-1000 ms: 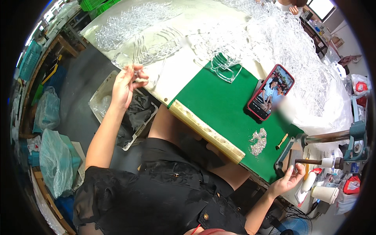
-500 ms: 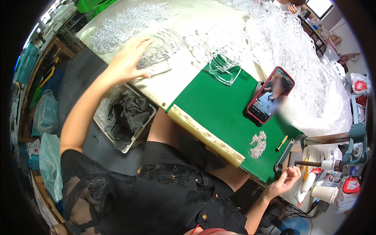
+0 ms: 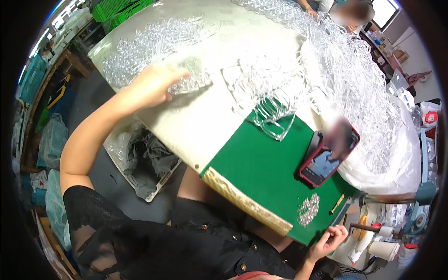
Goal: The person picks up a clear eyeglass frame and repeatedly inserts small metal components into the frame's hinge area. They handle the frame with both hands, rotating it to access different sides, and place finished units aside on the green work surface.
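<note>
My left hand (image 3: 154, 86) reaches over the pale table, its fingers bent round a bunch of clear plastic eyeglass pieces (image 3: 195, 80); the fingertips are partly hidden. Behind it spreads a larger pile of clear eyeglass parts (image 3: 149, 46). More clear eyeglass frames (image 3: 268, 79) lie in a heap at the middle, and one frame (image 3: 280, 129) overlaps the green mat (image 3: 254, 163). My right hand (image 3: 329, 240) rests by the mat's near right corner with curled fingers; anything in them is too small to see. Close to it are a scatter of tiny silvery parts (image 3: 309, 210) and a small brass-coloured tool (image 3: 337, 204).
A phone in a red case (image 3: 329, 151) leans on the mat. Plastic-wrapped clear frames (image 3: 354, 98) heap up on the right. A metal bench device (image 3: 415, 219) and a white cup (image 3: 383, 250) stand at right. Below the table is a white bin (image 3: 156, 189) with dark cloth. Another person (image 3: 322, 5) is opposite.
My left hand has gone from spread fingers above the clear pieces to fingers bent round a bunch of them. The view has shifted; my right hand stays curled by the mat's corner.
</note>
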Demonstrator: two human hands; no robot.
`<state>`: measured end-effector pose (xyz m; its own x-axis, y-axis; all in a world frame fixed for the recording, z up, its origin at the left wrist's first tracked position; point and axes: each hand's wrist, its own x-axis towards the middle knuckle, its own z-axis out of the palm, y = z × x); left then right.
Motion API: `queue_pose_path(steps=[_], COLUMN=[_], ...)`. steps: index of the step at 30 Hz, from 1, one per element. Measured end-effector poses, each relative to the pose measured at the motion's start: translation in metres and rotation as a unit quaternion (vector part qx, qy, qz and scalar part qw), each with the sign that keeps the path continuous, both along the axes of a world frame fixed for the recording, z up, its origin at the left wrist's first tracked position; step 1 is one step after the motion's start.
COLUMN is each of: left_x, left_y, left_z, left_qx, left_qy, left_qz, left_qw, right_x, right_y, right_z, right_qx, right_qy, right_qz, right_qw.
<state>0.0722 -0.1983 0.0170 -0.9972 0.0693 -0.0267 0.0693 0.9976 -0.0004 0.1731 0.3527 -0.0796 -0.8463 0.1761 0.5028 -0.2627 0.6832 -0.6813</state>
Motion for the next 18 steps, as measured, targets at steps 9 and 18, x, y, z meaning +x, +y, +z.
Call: queue_pose_path(steps=[9,18], left_x=[-0.232,-0.259], left_y=[-0.138,-0.258], left_z=[0.024,-0.021], left_qx=[-0.172,-0.165], left_qy=[0.237,0.106], left_qz=[-0.068,0.044], left_qw=[0.954,0.98], right_x=[-0.007,-0.008], right_y=[-0.024,-0.027], right_z=[0.013,0.012], right_qx=[0.125,0.194], right_qy=[-0.052,-0.085], right_qz=[-0.021,-0.038], right_qw=[0.991,0.977])
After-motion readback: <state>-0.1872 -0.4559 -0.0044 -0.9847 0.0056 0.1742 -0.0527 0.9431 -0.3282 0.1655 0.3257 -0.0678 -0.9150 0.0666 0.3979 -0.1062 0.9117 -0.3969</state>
